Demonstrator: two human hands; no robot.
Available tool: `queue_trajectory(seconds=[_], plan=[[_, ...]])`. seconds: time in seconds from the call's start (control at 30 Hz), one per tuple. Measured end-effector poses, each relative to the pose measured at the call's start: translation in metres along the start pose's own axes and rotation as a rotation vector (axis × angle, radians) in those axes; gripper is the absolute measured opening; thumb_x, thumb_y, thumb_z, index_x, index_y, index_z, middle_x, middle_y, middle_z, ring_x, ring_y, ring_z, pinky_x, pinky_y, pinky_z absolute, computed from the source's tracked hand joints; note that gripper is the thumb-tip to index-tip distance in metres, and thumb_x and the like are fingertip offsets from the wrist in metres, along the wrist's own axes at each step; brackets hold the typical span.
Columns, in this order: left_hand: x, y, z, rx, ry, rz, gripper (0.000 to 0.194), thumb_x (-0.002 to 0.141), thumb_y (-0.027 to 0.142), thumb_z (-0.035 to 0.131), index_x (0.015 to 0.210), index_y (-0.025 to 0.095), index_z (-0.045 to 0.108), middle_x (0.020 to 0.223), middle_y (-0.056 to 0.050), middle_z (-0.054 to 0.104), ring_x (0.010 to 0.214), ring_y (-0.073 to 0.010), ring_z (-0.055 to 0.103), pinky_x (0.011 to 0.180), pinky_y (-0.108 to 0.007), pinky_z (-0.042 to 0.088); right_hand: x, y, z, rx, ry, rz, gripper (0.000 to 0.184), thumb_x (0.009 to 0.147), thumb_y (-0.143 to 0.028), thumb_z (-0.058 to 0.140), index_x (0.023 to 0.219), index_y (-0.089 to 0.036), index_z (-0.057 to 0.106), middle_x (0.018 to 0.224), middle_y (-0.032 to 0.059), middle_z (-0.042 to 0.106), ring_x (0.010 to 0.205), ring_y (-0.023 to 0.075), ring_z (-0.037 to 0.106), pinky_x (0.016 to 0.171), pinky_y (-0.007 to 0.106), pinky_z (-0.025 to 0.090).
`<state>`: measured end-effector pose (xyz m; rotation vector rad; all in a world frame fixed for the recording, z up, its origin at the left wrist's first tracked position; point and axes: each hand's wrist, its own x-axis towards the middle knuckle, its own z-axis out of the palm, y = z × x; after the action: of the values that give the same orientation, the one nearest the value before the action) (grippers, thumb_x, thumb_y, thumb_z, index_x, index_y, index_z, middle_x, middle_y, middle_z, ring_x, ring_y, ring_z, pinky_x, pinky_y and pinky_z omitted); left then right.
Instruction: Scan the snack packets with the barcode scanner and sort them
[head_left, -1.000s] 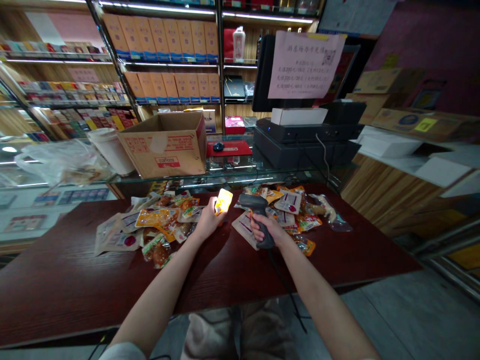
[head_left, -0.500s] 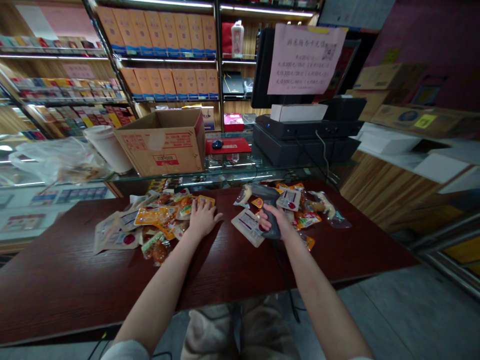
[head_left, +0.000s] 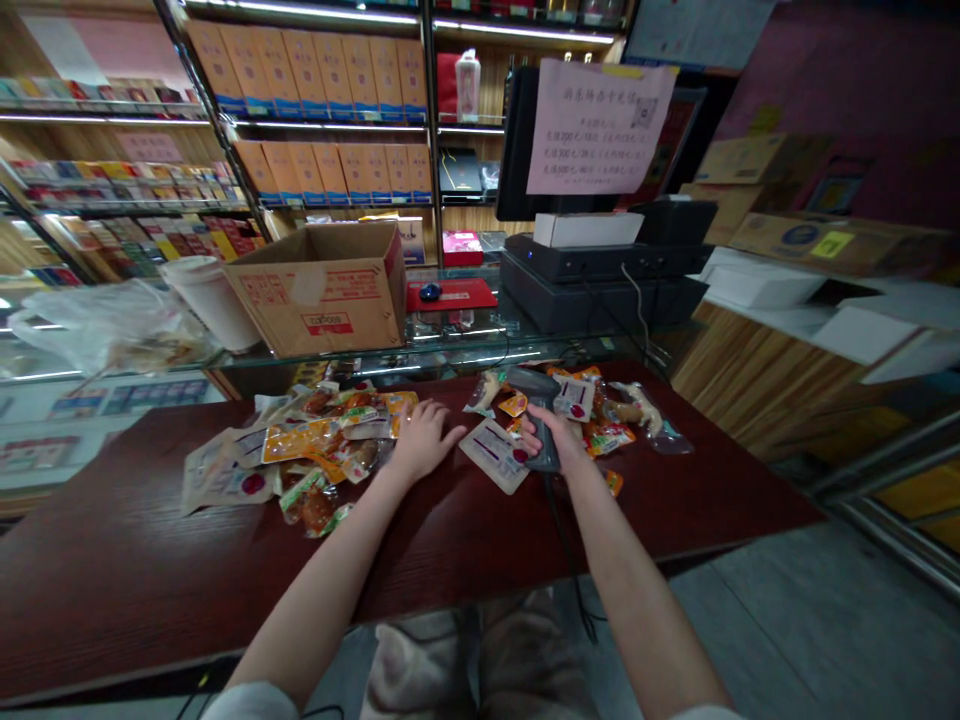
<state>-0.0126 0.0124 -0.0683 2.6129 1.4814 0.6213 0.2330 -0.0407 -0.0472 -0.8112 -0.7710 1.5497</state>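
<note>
My right hand (head_left: 556, 438) is wrapped round the grip of a dark grey barcode scanner (head_left: 541, 455), its head pointing forward and left over a pile of packaged snacks. Just left of the scanner lies a flat white packet (head_left: 491, 455) with a dark red dot. My left hand (head_left: 422, 437) is open, palm down with fingers apart, at the right edge of another pile of snack packets (head_left: 300, 440). Beside its fingertips is an orange packet (head_left: 400, 405); whether they touch is unclear. Clear packs of brown food (head_left: 319, 510) lie at that pile's front.
Behind the dark red table (head_left: 442, 560) runs a glass counter with an open cardboard box (head_left: 322, 300), a white cup (head_left: 214, 300), a mouse (head_left: 430, 292) and a monitor (head_left: 517, 150) bearing a paper sign. The scanner's cable (head_left: 574, 570) hangs over the front edge.
My left hand has slid to the right, off the orange packet at the pile's edge, which now shows more. My right hand keeps the scanner in about the same place.
</note>
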Motion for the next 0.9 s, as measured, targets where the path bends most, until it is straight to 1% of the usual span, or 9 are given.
queue_trajectory(seconds=[0.07,0.17,0.33,0.4,0.47,0.57,0.63,0.73,0.9], plan=[[0.001,0.020,0.009,-0.082,-0.133,0.005,0.044,0.091,0.053,0.054,0.117,0.019,0.064,0.127,-0.014,0.065,0.123,-0.0343,0.053,0.113,-0.058,0.027,0.000,0.000,0.000,-0.005,-0.007,0.009,0.044,0.068,-0.040,0.082,0.074,-0.023,0.043,0.053,-0.0078,0.048,0.036,0.0051,0.034,0.035,0.021,0.030],[0.003,0.033,0.021,-0.102,-0.163,-0.018,0.046,0.080,0.053,0.067,0.109,0.018,0.062,0.123,-0.015,0.063,0.119,-0.0361,0.053,0.108,-0.058,0.032,-0.001,-0.001,0.000,-0.021,-0.018,0.006,0.044,0.069,-0.042,0.081,0.074,-0.023,0.042,0.052,-0.0084,0.045,0.036,0.0054,0.033,0.035,0.021,0.030],[0.010,0.012,0.026,-0.332,-0.120,-0.131,0.026,0.074,0.030,0.070,0.090,0.021,0.052,0.089,-0.004,0.062,0.093,-0.0255,0.062,0.089,-0.042,0.048,-0.002,-0.001,0.000,-0.040,-0.024,-0.026,0.042,0.070,-0.041,0.079,0.073,-0.023,0.042,0.053,-0.0082,0.046,0.036,0.0048,0.034,0.035,0.020,0.030],[0.013,-0.002,0.025,-0.514,-0.062,-0.234,0.028,0.072,0.023,0.067,0.095,0.021,0.049,0.082,0.000,0.061,0.082,-0.0209,0.063,0.082,-0.038,0.052,-0.002,0.000,0.001,-0.047,-0.041,-0.016,0.039,0.071,-0.040,0.078,0.075,-0.023,0.043,0.054,-0.0082,0.046,0.036,0.0049,0.034,0.035,0.020,0.030],[0.016,-0.015,0.022,-0.713,0.051,-0.325,0.043,0.070,0.019,0.066,0.108,0.020,0.047,0.087,0.001,0.063,0.080,-0.0187,0.065,0.079,-0.036,0.054,-0.002,0.001,0.000,-0.057,-0.064,-0.002,0.036,0.073,-0.040,0.077,0.078,-0.022,0.046,0.054,-0.0081,0.047,0.036,0.0051,0.034,0.035,0.020,0.030],[0.019,-0.030,0.012,-0.929,0.278,-0.387,0.065,0.068,0.017,0.067,0.128,0.018,0.042,0.103,-0.005,0.067,0.093,-0.0191,0.069,0.086,-0.036,0.055,-0.001,0.005,0.001,-0.085,-0.101,0.031,0.034,0.074,-0.040,0.076,0.089,-0.021,0.051,0.056,-0.0086,0.049,0.036,0.0053,0.035,0.035,0.019,0.030],[0.019,-0.037,0.004,-0.979,0.373,-0.389,0.061,0.069,0.022,0.067,0.126,0.015,0.047,0.109,-0.008,0.068,0.099,-0.0209,0.068,0.092,-0.037,0.054,-0.001,0.009,0.002,-0.111,-0.128,0.055,0.038,0.074,-0.041,0.076,0.097,-0.020,0.053,0.056,-0.0092,0.050,0.034,0.0054,0.036,0.035,0.019,0.030],[0.016,-0.042,-0.005,-1.019,0.374,-0.374,0.043,0.072,0.034,0.068,0.109,0.013,0.060,0.106,-0.011,0.072,0.098,-0.0237,0.069,0.094,-0.042,0.054,0.000,0.015,0.005,-0.144,-0.163,0.081,0.043,0.074,-0.043,0.076,0.102,-0.019,0.054,0.055,-0.0101,0.049,0.033,0.0054,0.036,0.034,0.019,0.029],[0.014,-0.036,-0.008,-1.073,0.364,-0.342,0.042,0.070,0.038,0.069,0.104,0.014,0.063,0.105,-0.011,0.074,0.096,-0.0234,0.071,0.093,-0.043,0.055,-0.001,0.020,0.012,-0.163,-0.201,0.119,0.038,0.076,-0.042,0.075,0.098,-0.019,0.055,0.055,-0.0101,0.050,0.034,0.0050,0.037,0.035,0.019,0.030]])
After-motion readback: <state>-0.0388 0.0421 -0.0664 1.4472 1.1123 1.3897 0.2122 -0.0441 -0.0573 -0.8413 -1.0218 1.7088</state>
